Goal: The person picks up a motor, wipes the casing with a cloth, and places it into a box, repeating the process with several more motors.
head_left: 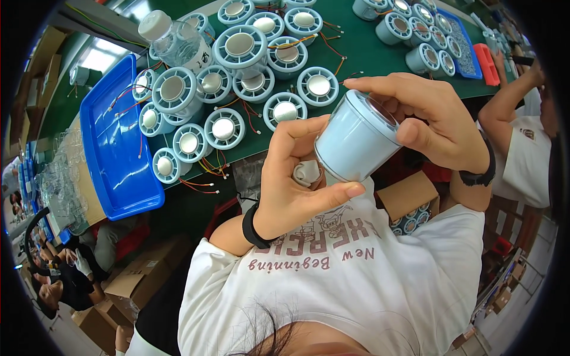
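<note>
left hand and right hand curl half-open fingers round the cylinder between them; a looser grip could drop it.

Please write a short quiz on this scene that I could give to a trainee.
1. What are the left hand and the right hand holding together?

2. True or false: the clear bottle among the wired parts has no cap on.

3. On which side of the picture does the large blue tray lie?
A) centre
B) right
C) left

Key:
1. A light blue cylinder.
2. False; its white cap is on.
3. C
</note>
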`<state>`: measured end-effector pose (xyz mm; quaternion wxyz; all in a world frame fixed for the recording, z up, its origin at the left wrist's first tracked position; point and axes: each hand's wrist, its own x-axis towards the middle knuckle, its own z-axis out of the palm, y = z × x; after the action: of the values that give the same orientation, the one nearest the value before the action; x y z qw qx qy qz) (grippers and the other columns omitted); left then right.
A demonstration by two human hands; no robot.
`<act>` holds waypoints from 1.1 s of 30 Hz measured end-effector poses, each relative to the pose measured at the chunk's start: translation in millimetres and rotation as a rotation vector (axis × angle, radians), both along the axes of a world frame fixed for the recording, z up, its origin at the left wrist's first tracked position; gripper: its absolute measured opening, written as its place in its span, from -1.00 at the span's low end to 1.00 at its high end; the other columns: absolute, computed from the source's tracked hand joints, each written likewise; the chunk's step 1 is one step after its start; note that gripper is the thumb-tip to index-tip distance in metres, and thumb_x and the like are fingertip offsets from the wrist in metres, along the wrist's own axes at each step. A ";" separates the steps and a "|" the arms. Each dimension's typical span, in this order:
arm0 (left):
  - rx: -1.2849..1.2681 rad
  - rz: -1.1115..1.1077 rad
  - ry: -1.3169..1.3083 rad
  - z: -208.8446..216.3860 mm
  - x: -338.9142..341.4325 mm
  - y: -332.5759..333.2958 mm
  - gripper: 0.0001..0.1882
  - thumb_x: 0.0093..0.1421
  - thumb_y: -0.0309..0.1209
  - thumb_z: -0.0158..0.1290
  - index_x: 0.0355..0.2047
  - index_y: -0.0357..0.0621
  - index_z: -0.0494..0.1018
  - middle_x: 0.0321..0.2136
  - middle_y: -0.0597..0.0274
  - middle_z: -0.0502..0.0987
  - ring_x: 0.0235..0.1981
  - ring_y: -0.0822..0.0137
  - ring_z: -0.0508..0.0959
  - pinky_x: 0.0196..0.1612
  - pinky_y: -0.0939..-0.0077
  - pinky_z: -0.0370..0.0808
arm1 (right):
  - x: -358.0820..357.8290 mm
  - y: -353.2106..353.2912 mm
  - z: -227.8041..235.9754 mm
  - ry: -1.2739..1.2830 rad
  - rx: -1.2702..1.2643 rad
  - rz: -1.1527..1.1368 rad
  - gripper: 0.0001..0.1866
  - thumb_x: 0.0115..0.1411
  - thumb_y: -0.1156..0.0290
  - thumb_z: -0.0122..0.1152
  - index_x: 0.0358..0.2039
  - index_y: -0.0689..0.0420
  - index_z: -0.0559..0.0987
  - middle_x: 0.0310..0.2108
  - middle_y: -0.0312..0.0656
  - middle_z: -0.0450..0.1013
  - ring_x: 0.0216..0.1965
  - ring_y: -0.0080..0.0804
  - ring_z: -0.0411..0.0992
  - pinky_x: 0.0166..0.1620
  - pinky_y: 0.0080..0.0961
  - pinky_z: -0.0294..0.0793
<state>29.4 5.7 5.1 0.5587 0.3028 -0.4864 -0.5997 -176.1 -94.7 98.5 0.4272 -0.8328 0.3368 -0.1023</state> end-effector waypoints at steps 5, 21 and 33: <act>-0.172 0.266 -0.328 -5.1 -2.2 6.1 -0.29 -0.07 -0.52 0.36 0.07 -0.23 0.25 -0.03 -0.05 0.43 -0.15 0.33 0.54 -0.15 0.49 0.50 | 0.7 -0.5 2.2 -0.036 0.020 0.029 -0.18 0.12 -0.28 0.10 0.10 0.24 0.44 -0.24 -0.17 0.45 -0.32 -0.52 0.46 -0.32 -0.61 0.46; -0.311 0.308 -0.295 -9.8 24.9 -2.4 -0.44 -0.02 -0.77 -0.02 0.05 -0.22 0.32 -0.03 0.03 0.30 -0.32 0.41 0.35 -0.20 0.57 0.39 | -44.9 -72.1 -67.6 0.422 -0.780 -0.469 -0.52 0.02 0.21 0.34 -0.14 0.28 0.50 -0.21 -0.11 0.34 -0.36 -0.30 0.43 -0.28 -0.46 0.47; -0.235 0.492 -0.085 -7.0 33.1 -6.0 -0.54 0.13 -0.81 -0.07 0.03 -0.22 0.28 -0.19 0.15 0.38 -0.20 0.34 0.53 -0.16 0.59 0.46 | -40.0 -65.8 -93.5 0.798 -0.887 -0.662 -0.32 0.05 -0.06 0.28 -0.03 0.24 0.38 -0.19 0.03 0.37 -0.31 -0.03 0.48 -0.30 -0.16 0.51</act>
<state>62.6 -0.3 -1.9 0.6980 0.3700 -0.4874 -0.3720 -216.1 -160.5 5.0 -0.1652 -0.7561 0.6319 -0.0413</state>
